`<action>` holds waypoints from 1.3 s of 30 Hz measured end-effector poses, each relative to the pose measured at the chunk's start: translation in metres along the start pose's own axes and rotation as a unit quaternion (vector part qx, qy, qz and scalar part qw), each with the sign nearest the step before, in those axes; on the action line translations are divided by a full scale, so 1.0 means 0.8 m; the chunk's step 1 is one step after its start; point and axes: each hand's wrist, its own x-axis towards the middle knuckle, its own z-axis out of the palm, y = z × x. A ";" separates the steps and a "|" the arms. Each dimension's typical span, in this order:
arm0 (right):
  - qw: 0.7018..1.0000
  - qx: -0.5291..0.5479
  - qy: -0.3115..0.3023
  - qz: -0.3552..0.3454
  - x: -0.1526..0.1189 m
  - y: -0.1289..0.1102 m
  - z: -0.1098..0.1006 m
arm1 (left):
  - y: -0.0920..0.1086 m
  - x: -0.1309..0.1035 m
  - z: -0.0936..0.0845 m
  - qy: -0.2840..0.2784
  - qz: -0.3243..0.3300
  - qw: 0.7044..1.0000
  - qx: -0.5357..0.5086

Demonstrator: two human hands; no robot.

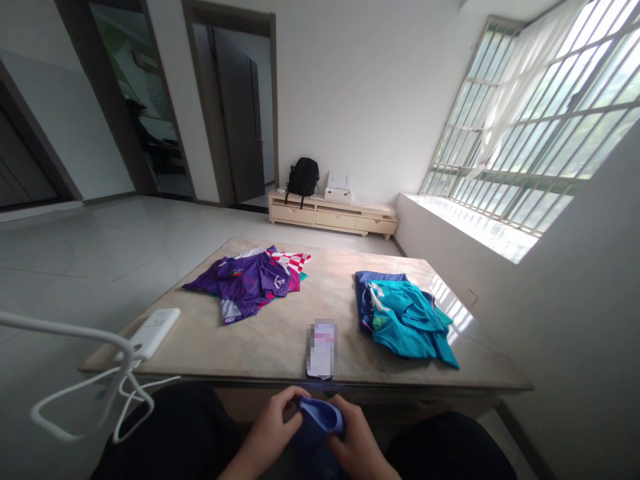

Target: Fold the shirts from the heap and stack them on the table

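Between my knees, in front of the table edge, a blue garment hangs from both hands. My left hand pinches one side of its rolled opening between thumb and fingers. The other side of that opening is gripped by my right hand. The lower part of the garment is dark and partly hidden by my hands. Just beyond them a phone with a blurred screen lies on the marble-look table.
Purple shirts lie loosely piled at the table's left, a red-checked piece among them. Teal and blue shirts are stacked at the right. A white power bank with a white cable sits front left. Beyond stands a low cabinet with a black backpack.
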 end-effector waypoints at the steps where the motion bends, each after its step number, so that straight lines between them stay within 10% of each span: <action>1: 1.000 0.015 0.005 0.012 0.000 0.003 0.001 | 0.000 0.000 0.002 -0.009 0.002 1.000 -0.012; 39: 0.995 0.089 0.003 0.035 0.007 0.006 -0.012 | 0.019 -0.016 0.011 0.023 0.060 0.998 -0.013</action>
